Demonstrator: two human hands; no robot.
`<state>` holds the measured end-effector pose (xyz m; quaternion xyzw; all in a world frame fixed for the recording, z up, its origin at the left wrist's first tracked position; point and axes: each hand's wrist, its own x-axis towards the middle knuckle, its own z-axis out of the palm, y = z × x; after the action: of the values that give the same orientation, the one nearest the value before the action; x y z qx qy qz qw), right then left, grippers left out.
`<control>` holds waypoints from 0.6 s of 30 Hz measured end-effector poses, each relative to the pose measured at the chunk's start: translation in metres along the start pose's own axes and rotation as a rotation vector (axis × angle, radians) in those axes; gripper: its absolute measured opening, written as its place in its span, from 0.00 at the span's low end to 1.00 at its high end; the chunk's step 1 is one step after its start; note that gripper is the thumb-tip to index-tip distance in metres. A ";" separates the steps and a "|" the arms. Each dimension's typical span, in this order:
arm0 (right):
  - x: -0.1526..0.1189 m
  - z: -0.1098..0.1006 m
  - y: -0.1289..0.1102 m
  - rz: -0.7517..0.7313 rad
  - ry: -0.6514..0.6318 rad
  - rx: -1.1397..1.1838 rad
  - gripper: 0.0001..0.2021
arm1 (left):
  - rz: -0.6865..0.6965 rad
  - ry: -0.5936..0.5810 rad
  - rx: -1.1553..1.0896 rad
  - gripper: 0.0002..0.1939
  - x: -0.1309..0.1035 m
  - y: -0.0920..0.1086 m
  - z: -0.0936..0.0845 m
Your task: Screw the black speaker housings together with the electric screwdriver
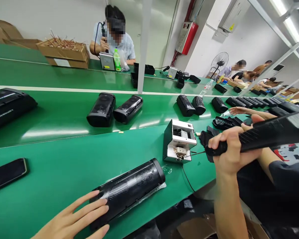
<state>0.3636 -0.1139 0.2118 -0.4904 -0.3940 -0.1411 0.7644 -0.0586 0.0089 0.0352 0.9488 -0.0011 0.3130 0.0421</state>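
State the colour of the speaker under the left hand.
Glossy black speaker, perforated grille; head view.

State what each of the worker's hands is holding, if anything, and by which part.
The right hand grips a black electric screwdriver near its front end. The left hand holds nothing; its fingers rest on one end of a black cylindrical speaker.

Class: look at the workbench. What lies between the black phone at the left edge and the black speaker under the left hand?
In the head view, only bare green bench surface lies between the phone and the speaker.

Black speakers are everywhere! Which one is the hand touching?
The long black speaker nearest the camera, under the left hand. The others lie untouched farther back on the green belt.
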 end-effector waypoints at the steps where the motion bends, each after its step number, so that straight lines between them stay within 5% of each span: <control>1: 0.000 0.005 0.004 0.003 -0.033 0.009 0.20 | -0.073 0.004 0.016 0.24 0.010 0.007 0.001; 6: -0.017 0.019 0.028 0.052 -0.150 -0.022 0.19 | -0.223 -0.066 0.135 0.32 0.057 0.016 0.010; 10: -0.028 0.019 0.032 0.116 -0.176 -0.022 0.18 | -0.199 -0.122 0.085 0.34 0.052 0.008 0.011; 18: -0.024 0.022 -0.030 0.266 -0.190 0.126 0.20 | -0.248 -0.102 -0.052 0.27 0.046 0.012 0.010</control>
<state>0.3197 -0.1131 0.2175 -0.5005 -0.4039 0.0334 0.7651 -0.0161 -0.0027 0.0556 0.9550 0.1059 0.2563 0.1052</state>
